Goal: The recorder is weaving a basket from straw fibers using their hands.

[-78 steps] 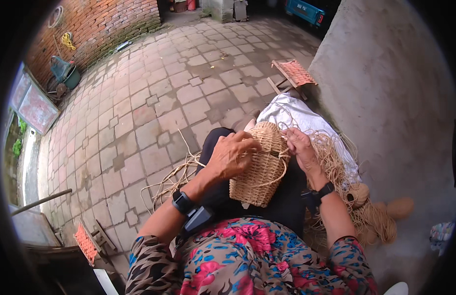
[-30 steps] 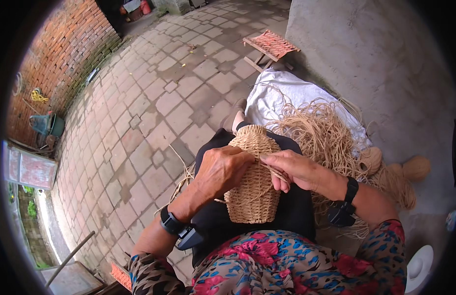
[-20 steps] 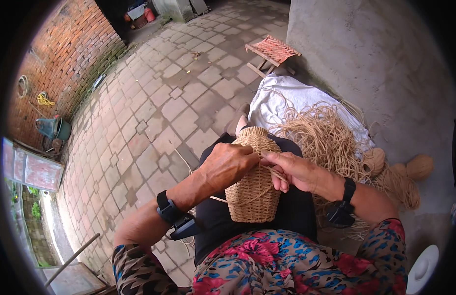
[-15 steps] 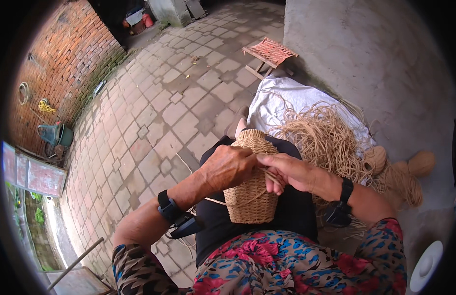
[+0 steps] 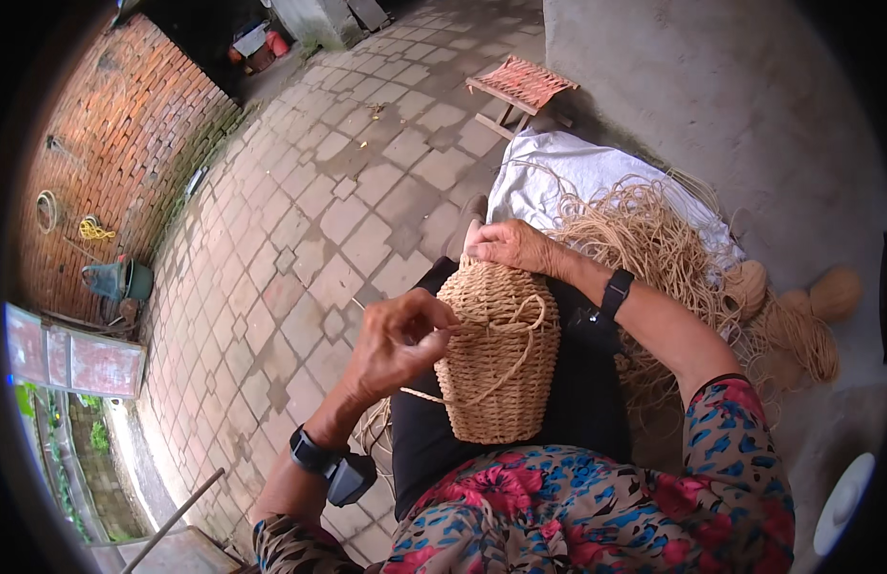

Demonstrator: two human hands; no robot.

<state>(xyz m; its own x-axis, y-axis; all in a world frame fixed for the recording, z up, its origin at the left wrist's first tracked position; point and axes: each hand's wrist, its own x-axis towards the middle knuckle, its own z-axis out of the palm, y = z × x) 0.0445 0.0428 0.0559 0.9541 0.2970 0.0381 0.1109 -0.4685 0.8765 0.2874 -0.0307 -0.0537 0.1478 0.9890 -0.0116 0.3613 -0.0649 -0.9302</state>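
Left hand (image 5: 400,340) first: fingers clenched in a pinch on a pale strand (image 5: 537,320), thumb against the fingertips, just off the near left flank of the woven basket (image 5: 501,383). Black band and a small dark device (image 5: 352,478) on that wrist, closer to the body.

Right of that hand, touching it through the strand: the basket, lying on its side on the lap (image 5: 587,411), narrow end pointing away. Strand looping loose over the weave, its tail trailing out below the left hand.

Beyond the basket, right hand (image 5: 515,247) draped over the far end, fingers curled and grasping the rim, seemingly to steady it; dark watch (image 5: 616,287) on that wrist.

Right of the right hand, just beside the forearm: a tangle of loose fibre (image 5: 644,230) on a white sheet (image 5: 577,167); well beyond it, round balls of cord (image 5: 836,292). Far ahead of both hands, a small woven stool (image 5: 522,84) on the paving.

For a clean stitch, by the look of it:
- Pull with the left hand along the line of the weave, not away from it, so the loop closes flat.
- Take up slack evenly; no jerk, since the fibre looks dry and prone to snapping.
- Brace firmly with the right hand so the basket does not roll on the lap.
- Mind the trailing tail, lest it catch under the loop.
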